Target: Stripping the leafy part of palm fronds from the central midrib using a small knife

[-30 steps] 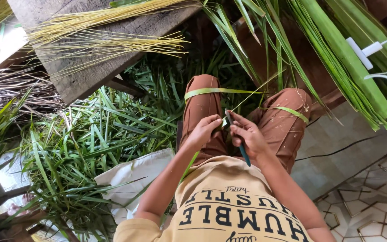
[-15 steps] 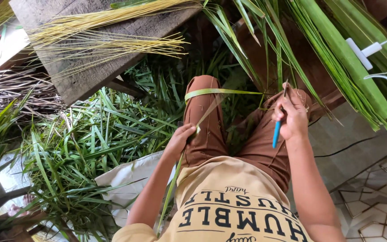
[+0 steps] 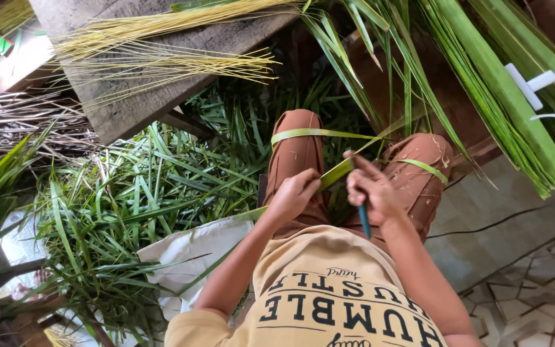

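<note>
Yellow thin stripped sticks point(image 3: 162, 45) lie done on the grey wooden board point(image 3: 136, 103), and a big heap of green cut leaves point(image 3: 117, 205) waits. My left hand point(image 3: 293, 196) pinches the long green leaf strip point(image 3: 335, 173), slanting up to the right. My right hand point(image 3: 370, 189) grips a blue-handled knife point(image 3: 363, 222).

We see soft, even daylight and sharp focus; the pale cloth sack point(image 3: 191, 250) glares slightly, deep shadow pools under the weathered grey wooden plank point(image 3: 142, 103), and edges bend outward.
</note>
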